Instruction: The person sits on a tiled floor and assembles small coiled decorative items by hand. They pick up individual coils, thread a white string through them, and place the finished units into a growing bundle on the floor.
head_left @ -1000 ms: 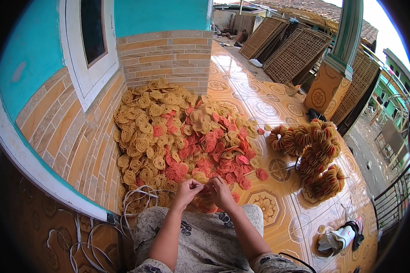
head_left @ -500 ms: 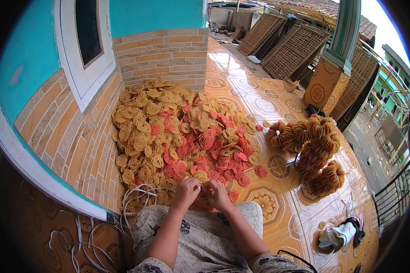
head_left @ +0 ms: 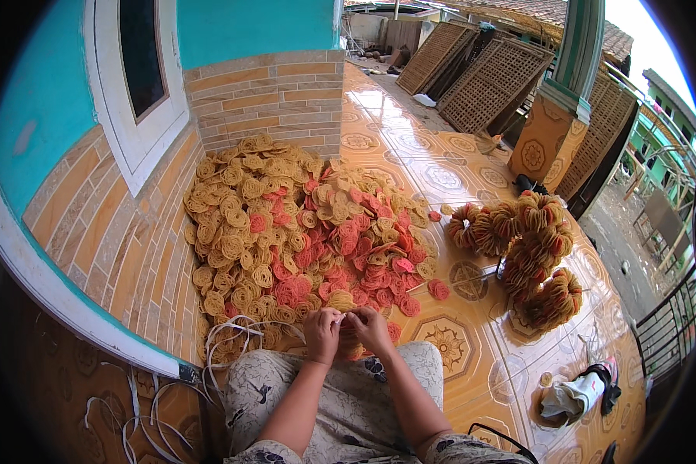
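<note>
Close together above my lap, my left hand (head_left: 322, 336) and my right hand (head_left: 370, 332) pinch a thin white plastic strip (head_left: 340, 318) between their fingertips. Right under the fingers is a bundle of round, coiled crackers (head_left: 339, 301), tan on top with reddish ones lower down, partly covered by my hands. Whether the strip is knotted cannot be made out. In front of me a large heap of loose crackers (head_left: 243, 209), tan and pinkish red, spreads up to the tiled wall.
Long white strips (head_left: 156, 414) lie loose to my left. Several tied rings of crackers (head_left: 535, 259) stand on the tiled floor at right. Nearer is a crumpled white bag (head_left: 572, 400). Woven drying racks (head_left: 495, 85) lean beyond a pillar (head_left: 547, 143).
My left hand has turned more upright and shifted slightly right, closer to my right hand. Both still pinch the white strip. The whole view has shifted a little.
</note>
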A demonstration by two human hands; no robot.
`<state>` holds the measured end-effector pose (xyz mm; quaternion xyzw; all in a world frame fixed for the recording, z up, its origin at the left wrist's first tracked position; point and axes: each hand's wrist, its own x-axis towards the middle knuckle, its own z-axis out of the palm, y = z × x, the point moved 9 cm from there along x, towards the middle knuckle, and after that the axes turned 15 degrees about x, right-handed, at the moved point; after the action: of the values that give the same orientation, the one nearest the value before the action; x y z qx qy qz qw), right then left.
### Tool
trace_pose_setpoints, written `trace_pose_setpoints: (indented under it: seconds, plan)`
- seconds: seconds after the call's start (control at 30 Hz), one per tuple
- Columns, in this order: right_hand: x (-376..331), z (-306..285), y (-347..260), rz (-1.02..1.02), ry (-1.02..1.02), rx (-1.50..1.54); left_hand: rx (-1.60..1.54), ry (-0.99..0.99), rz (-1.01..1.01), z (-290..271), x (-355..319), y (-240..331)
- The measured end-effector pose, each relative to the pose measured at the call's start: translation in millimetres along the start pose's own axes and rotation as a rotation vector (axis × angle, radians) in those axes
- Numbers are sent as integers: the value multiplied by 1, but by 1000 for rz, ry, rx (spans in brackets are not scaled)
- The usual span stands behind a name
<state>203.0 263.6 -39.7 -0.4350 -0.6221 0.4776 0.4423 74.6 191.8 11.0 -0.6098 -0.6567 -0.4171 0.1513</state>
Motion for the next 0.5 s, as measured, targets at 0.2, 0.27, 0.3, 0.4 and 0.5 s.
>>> trace_pose_setpoints:
  seconds: [0.2,0.27,0.3,0.4,0.5]
  plan:
    - [0,2,-46,-221,-79,-197,-103,-27,-15,1,1,-5]
    - [-13,7,-84,-596,-39,-565,-105,-42,-1,1,3,-5]
    - [-11,10,-84,-568,-79,-593,-108,-38,7,0,3,-3]
    - [-7,15,-78,-509,-213,-685,-92,-102,9,0,8,-2]
    - [-6,13,-67,-494,-360,-781,27,-162,13,-7,12,-12]
